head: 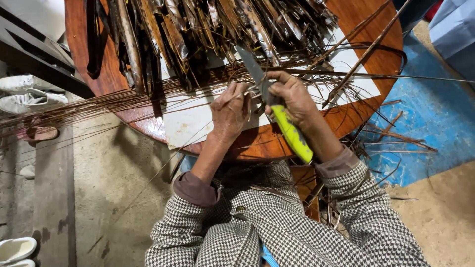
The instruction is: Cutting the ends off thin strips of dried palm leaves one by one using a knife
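A knife [279, 116] with a yellow-green handle is gripped in the right hand [292, 96], blade pointing away over the round wooden desk [257, 143]. Thin brown strips [148, 99] are pinched, apparently, between the closed fingers [240, 91] of the left hand [230, 111], just beside the blade. Dark leaf sheaths [198, 29] are piled beyond.

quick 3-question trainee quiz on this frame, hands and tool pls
1. Which hand grips the knife with the yellow-green handle?
2. True or false: the left hand pinches a thin strip against the blade.
3. The round wooden table carries: A) coiled rope, B) a pile of dark flat strips, C) cups?

Key: 1. The right hand. 2. True. 3. B.
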